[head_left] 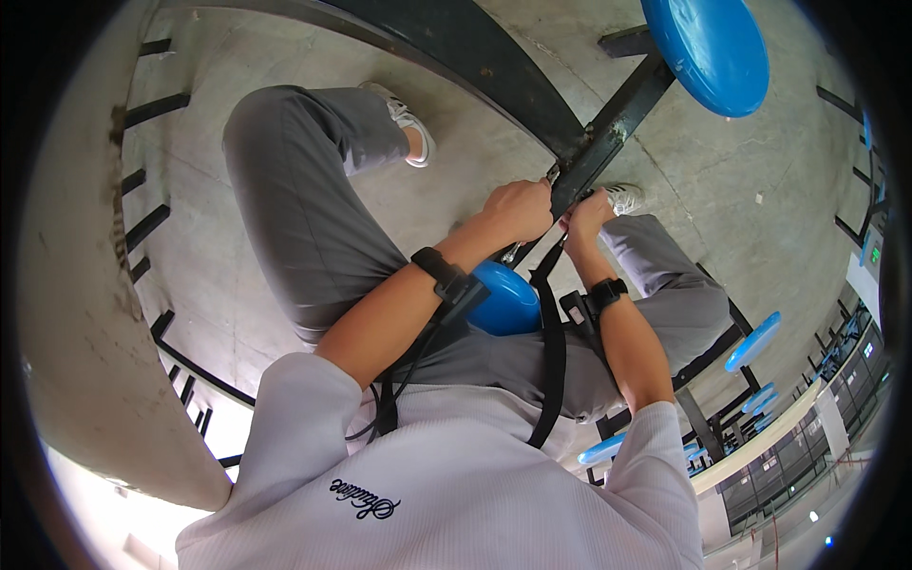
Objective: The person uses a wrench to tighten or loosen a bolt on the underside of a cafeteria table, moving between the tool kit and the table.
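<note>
Both of my hands are together at a black metal beam (pixel 608 133), which runs up to a round blue seat (pixel 708 52). On the beam's left side my left hand (pixel 521 211) is closed. Small shiny metal bits show above and below it, but what it grips is mostly hidden. My right hand (pixel 589 215), its fingers curled and pressed together, touches the beam's right side. Its grip is hidden too. Just below these fingers is the narrow upper end of a black strap (pixel 551 332), which runs down to my body.
A blue seat (pixel 505 299) is between my thighs. A curved black metal leg (pixel 446 57) meets the beam from the upper left. A pale table edge (pixel 85 285) bends along the left. More blue seats (pixel 753 342) on black frames stand at the right, over the grey concrete floor (pixel 750 204).
</note>
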